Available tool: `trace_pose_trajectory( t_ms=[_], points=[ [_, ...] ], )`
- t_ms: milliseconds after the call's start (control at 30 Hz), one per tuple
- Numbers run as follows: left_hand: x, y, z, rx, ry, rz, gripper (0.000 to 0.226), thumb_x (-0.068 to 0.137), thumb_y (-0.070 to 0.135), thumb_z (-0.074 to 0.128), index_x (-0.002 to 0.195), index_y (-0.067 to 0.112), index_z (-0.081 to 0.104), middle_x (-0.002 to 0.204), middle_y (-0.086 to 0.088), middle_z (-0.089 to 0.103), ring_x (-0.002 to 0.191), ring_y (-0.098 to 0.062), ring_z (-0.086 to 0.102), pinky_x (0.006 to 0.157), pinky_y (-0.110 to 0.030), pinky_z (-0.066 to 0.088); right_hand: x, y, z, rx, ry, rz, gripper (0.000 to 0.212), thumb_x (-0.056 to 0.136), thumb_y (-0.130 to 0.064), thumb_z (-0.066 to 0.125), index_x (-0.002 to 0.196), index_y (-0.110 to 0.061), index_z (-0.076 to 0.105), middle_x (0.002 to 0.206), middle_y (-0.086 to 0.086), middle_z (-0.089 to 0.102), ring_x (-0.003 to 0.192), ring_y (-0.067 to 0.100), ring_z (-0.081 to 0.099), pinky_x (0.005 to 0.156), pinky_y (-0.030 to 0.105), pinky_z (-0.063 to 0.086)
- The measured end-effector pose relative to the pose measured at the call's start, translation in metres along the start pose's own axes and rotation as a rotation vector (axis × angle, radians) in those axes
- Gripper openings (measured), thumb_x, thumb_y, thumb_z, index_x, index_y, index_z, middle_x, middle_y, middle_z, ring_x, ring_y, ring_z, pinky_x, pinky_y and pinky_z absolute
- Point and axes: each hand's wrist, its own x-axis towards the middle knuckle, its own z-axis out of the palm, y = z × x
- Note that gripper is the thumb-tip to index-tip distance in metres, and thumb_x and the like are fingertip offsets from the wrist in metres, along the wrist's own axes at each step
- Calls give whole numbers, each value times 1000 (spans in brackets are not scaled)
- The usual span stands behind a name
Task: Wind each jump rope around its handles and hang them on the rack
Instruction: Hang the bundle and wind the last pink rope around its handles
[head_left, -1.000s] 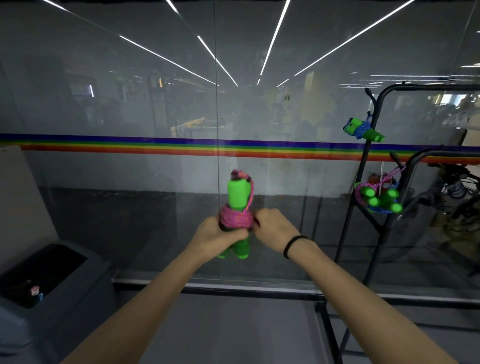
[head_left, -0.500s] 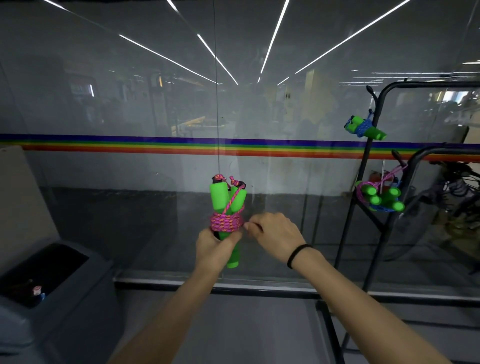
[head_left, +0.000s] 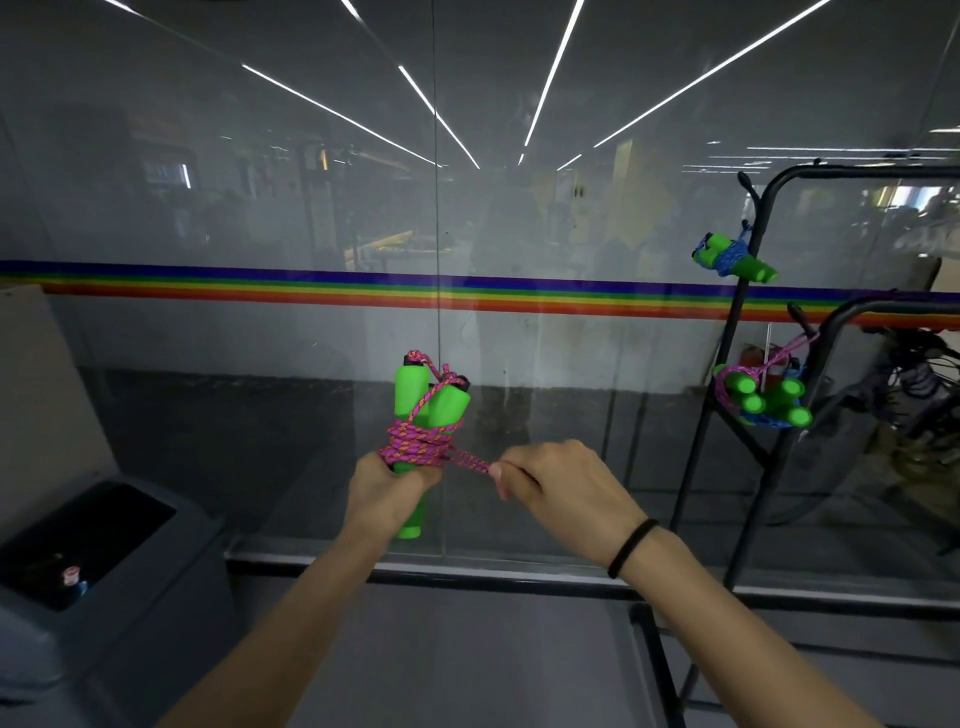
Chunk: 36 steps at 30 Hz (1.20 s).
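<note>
Head view: the left hand (head_left: 387, 491) grips the green handles (head_left: 410, 389) upright in mid-air, well apart from the rack (head_left: 748, 312). The pink rope (head_left: 415, 441) is coiled round their middle. The right hand (head_left: 561, 483) has its fingers (head_left: 506, 467) pinching the taut free end. Winding looks nearly done; tucking and hanging remain. Other wound ropes (head_left: 732, 260) already hang on the rack.

Dim scene, ceiling strip lights (head_left: 550, 78) reflected as glare in glass wall (head_left: 311, 208), wide-angle bending at edges, bg murky

Colours recorded
Handles (head_left: 408, 392) were bright green; rope (head_left: 415, 449) pink, apparently orange-flecked; rack (head_left: 857, 171) black; upper hung rope (head_left: 730, 257) blue; wall stripe (head_left: 208, 283) rainbow.
</note>
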Motion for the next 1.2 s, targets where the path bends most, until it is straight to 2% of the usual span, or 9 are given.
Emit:
trace_pose_trajectory(
  t_ms=[100, 233, 333, 500, 633, 700, 800, 1000, 1200],
  points=[
    [1, 7, 4, 59, -23, 58, 49, 47, 27, 75, 93, 22, 59, 81, 0, 66, 75, -19, 62, 71, -30, 51, 0, 0, -8, 4, 98, 13, 31, 93, -35, 46, 81, -14, 65, 67, 5, 62, 74, 28, 60, 68, 36, 45],
    [-5, 19, 13, 79, -139, 137, 68, 38, 35, 80, 100, 25, 56, 83, 1, 67, 75, -15, 64, 71, -30, 53, 4, 0, -22, 134, 456, -7, 8, 82, -26, 65, 81, -18, 69, 71, -4, 72, 68, 10, 66, 67, 20, 48],
    [-17, 33, 18, 88, -300, 169, 51, 54, 23, 80, 98, 22, 54, 76, 0, 58, 61, -10, 55, 51, -19, 44, 5, -5, -29, 233, 524, -22, 4, 78, -19, 71, 77, -17, 68, 67, -12, 68, 74, 3, 63, 62, 4, 45],
    [-22, 46, 18, 167, -553, 172, 24, 71, 24, 70, 86, 9, 60, 70, -8, 58, 62, -15, 52, 49, -20, 37, 6, -3, -35, 54, 316, -147, 5, 79, -24, 67, 79, -20, 65, 64, -5, 66, 59, 8, 59, 61, 17, 44],
    [-21, 42, 20, 281, -448, 234, 17, 71, 34, 78, 75, 23, 65, 64, 9, 67, 60, -4, 59, 54, -17, 43, 10, 3, -39, -131, 109, -242, 9, 86, -22, 59, 93, -17, 58, 72, -4, 61, 66, 16, 58, 59, 24, 40],
    [-23, 42, 20, 299, -375, 214, 29, 64, 37, 82, 81, 19, 66, 78, 1, 72, 72, -7, 64, 65, -23, 48, 10, 5, -40, -109, 128, -236, 14, 88, -21, 58, 100, -14, 54, 72, -6, 55, 64, 16, 55, 55, 18, 33],
    [-27, 41, 21, 309, -284, 220, 52, 55, 38, 86, 95, 19, 60, 85, 5, 68, 77, -6, 63, 65, -22, 49, 8, 6, -37, -46, 187, -175, 23, 90, -20, 56, 109, -11, 48, 76, 2, 62, 69, 21, 61, 59, 24, 41],
    [-33, 33, 28, 174, -271, 174, 78, 48, 43, 85, 109, 25, 40, 95, 7, 63, 90, -15, 66, 80, -40, 57, 6, 6, -36, 168, 393, -1, 10, 84, -18, 65, 90, -11, 64, 70, -1, 69, 62, 8, 63, 62, 15, 48],
    [-45, 36, 33, 115, -297, 211, 68, 57, 33, 83, 110, 23, 43, 92, 7, 64, 89, -11, 65, 79, -33, 55, 9, 0, -38, 373, 359, -44, 12, 82, -15, 66, 91, -14, 74, 89, 0, 58, 75, 6, 59, 67, 12, 50]
  ],
)
